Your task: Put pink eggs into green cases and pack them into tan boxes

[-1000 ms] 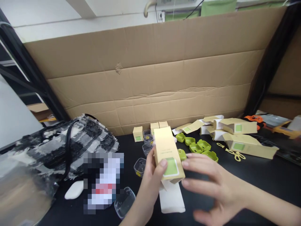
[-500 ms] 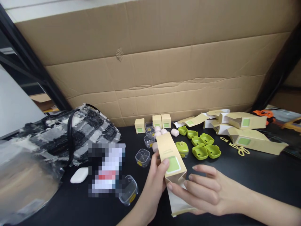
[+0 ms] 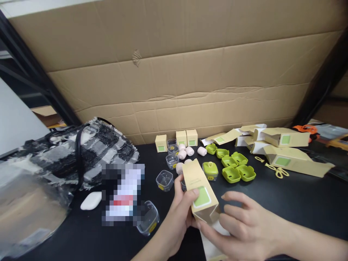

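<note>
My left hand is closed around a tan cardboard box with a green square window, its thumb resting on the window's edge. The box's near end is open, and a long white-lined flap hangs down from it. My right hand is at this open end, fingers curled and a fingertip pressed against the box's lower edge by the flaps. Just beyond the box sits a small clear container with a green lid and a loop on top. Pale pink, rounded pieces lie partly hidden behind the box.
Green lids lie right of centre, with yellow loops and unfolded boxes beyond. Clear cups stand left; closed small boxes line the cardboard wall. A checked bag and white case are further left.
The box has moved slightly down and right, toward me. My right-hand fingers have curled in more around its open end, and the hanging flap has dropped lower in view.
</note>
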{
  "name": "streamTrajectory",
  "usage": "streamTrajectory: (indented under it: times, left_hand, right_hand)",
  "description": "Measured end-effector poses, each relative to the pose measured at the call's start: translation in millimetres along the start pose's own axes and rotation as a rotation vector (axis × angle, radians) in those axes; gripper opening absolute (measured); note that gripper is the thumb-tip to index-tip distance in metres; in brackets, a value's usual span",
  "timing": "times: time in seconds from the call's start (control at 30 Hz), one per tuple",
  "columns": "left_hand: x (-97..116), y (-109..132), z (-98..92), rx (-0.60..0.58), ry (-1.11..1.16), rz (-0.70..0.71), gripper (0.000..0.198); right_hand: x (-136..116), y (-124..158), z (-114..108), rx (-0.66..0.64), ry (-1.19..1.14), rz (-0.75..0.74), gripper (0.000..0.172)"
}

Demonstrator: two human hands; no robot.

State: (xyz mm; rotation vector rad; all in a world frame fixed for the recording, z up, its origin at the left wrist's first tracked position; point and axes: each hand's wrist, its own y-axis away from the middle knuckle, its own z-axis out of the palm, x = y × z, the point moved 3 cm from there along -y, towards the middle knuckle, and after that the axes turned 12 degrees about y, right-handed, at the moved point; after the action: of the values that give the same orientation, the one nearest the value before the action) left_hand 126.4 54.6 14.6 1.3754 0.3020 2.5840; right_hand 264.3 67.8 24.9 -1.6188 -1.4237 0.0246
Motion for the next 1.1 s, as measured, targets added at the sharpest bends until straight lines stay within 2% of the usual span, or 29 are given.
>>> streamTrajectory:
  times: [0.13,0.33,0.5,0.57,0.73,0.8,0.9,1.1]
  left_hand:
    - [3.5,-0.1,-1.1,0.035,-0.008,0.008,0.051]
    - [2.5,-2.5,-1.8,0.006,-0.024,-0.034,0.041]
    - [0.5,-3.9,-4.8,0.015,-0.053,-0.041,0.045]
    - [0.2,-4.2,-5.6,0.026,-0.062,-0.022,0.049]
    - [1.4,-2.6,-3.2,0.005,-0.036,-0.004,0.049]
    - [2.6,-1.1,-1.3,-0.005,-0.016,-0.003,0.052]
    - [5.2,1.2,1.1,-0.014,0.005,0.026,0.052]
    - [6.8,1.6,0.2,0.010,0.008,0.073,0.052]
  right_hand:
    - [3.1,4.4,2.2,0.015,-0.114,0.123,0.041]
    - [0.0,3.2,-0.2,-0.054,-0.019,0.049,0.046]
    - [0.4,-5.5,0.0,-0.157,-0.008,-0.075,0.023]
    - [0.9,-7.6,0.4,-0.173,-0.040,-0.085,0.022]
    - [4.2,-6.1,-2.6,-0.082,-0.078,0.046,0.036]
    - [6.3,-4.4,-5.3,0.001,-0.101,0.075,0.031]
    - [11.5,-1.3,-8.2,0.126,-0.164,0.145,0.014]
    - [16.5,4.8,-3.6,0.130,-0.223,0.251,0.018]
